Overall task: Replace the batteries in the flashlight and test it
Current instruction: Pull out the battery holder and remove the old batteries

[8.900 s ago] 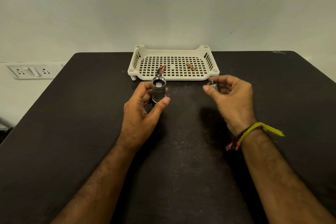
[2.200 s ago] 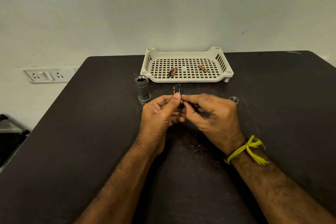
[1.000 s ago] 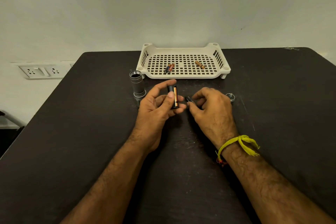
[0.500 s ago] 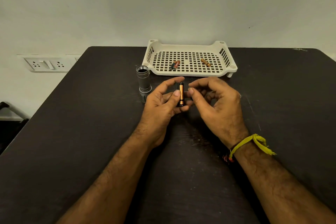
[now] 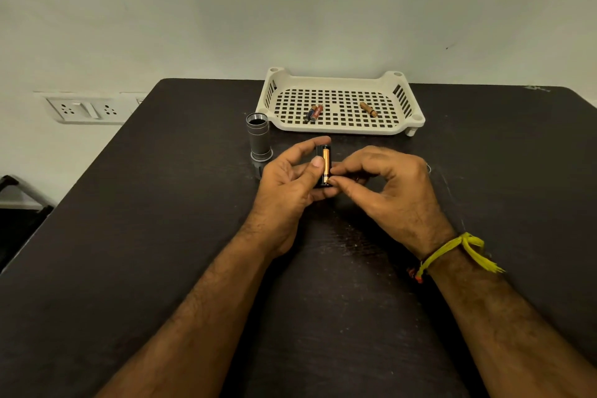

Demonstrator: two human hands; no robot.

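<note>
My left hand (image 5: 287, 181) grips a black battery holder (image 5: 319, 153) upright, with a copper-coloured battery (image 5: 326, 165) seated in its slot. My right hand (image 5: 387, 184) pinches the lower end of that battery with thumb and forefinger. The grey flashlight body (image 5: 259, 136) stands open end up on the table (image 5: 161, 236), just left of my left hand. Its tail cap (image 5: 428, 168) peeks out behind my right hand.
A cream perforated tray (image 5: 339, 126) sits at the back of the table. It holds two batteries side by side (image 5: 314, 113) and one brown battery (image 5: 368, 109). A wall socket plate (image 5: 85, 110) is off the table's left edge.
My right hand has closed in from the right and now pinches the lower end of the battery in the holder. The left hand keeps the holder upright in about the same place.
</note>
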